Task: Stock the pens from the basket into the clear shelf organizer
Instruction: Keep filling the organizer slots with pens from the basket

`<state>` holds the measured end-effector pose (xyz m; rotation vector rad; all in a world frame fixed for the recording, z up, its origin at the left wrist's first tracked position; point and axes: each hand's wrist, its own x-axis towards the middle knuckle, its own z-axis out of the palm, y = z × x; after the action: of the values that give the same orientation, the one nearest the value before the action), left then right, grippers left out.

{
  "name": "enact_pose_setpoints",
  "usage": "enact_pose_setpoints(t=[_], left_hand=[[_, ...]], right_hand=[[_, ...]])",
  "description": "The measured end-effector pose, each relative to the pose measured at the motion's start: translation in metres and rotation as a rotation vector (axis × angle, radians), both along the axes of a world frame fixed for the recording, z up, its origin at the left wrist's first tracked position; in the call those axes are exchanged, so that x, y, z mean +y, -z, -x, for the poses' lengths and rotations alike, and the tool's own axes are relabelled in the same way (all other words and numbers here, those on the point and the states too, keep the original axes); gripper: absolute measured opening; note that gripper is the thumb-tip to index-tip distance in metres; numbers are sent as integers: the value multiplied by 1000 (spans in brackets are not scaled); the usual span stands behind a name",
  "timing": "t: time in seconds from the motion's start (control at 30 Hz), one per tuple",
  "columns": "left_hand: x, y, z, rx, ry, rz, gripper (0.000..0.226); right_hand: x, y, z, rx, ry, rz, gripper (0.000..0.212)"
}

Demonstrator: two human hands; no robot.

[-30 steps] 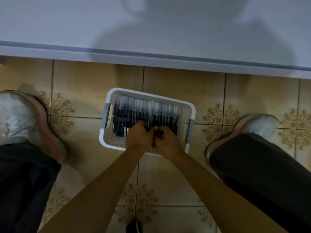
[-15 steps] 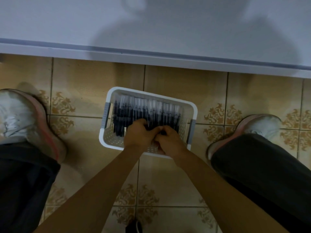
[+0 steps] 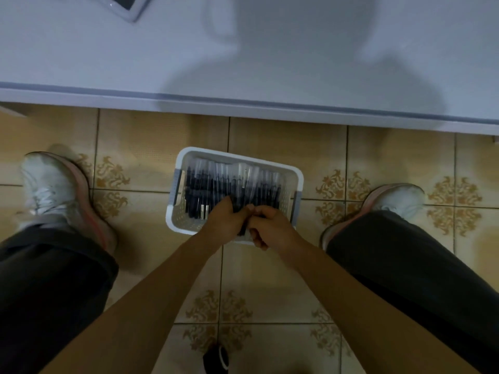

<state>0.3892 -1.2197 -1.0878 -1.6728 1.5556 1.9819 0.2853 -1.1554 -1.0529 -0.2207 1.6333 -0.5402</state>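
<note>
Gathering pens, head view, largest item first. A white table top (image 3: 108, 63) spans the far side, well beyond the grip. The tiled floor (image 3: 151, 141) lies below it. Dark trouser legs and pale shoes flank the grip: left shoe (image 3: 51, 184) and right shoe (image 3: 399, 198), each well apart from it.

The white basket (image 3: 298, 179) stands on the floor directly under the grip and extends beyond it. Its near rim is partly hidden by the hands. A pale-rimmed corner (image 3: 129, 10) shows on the table far beyond and to the left of the grip. Whether it is the organizer cannot be told.

The left hand (image 3: 225, 221) and right hand (image 3: 272, 228) meet thumb to thumb over the basket's near side. Both have fingers curled round one bundle, whose dark ends show btwn the palms. The pens (image 3: 216, 182) not in the grip lie side by side in the basket just beyond it, w/ clear caps pointing away.

Step in hand (judged): securing a handful before lifting. To do it well:
- Keep the barrels parallel.
- Clamp at mid-length, not at the tips.
- Take a modest number only.
- Let the right hand square off loose ends.
- Lift straight up so that nothing snags the perforated wall.

Main risk: outer pens slipping from an overfull bundle.
</note>
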Motion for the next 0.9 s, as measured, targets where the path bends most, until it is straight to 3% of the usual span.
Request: enact_pose_setpoints(t=[0.13, 0.23, 0.4, 0.47, 0.57, 0.63, 0.73, 0.9], left_hand=[[5, -46, -6, 68, 33, 44, 27], [13, -87, -11, 137, -60, 7, 13], [34, -148, -33, 434, -199, -175, 10], [45, -173, -42, 503, -183, -209, 11], [59, -207, -52, 531, -163, -250, 18], [64, -231, -58, 544, -144, -257, 27], [64, -268, -64, 573, -106, -226, 28], [52, -340, -71, 608, -117, -133, 27]], right_hand=[[8, -37, -10, 41, 92, 18, 20], [15, -66, -13, 34, 211, 87, 19], [27, -113, -10, 36, 313, 283, 37], [30, -136, -8, -25, 302, 373, 38], [32, -174, -2, -121, 305, 504, 19], [32, -199, 1, -134, 267, 552, 24], [28, -238, 4, -110, 146, 611, 33], [11, -312, 3, 14, -14, 757, 25]])
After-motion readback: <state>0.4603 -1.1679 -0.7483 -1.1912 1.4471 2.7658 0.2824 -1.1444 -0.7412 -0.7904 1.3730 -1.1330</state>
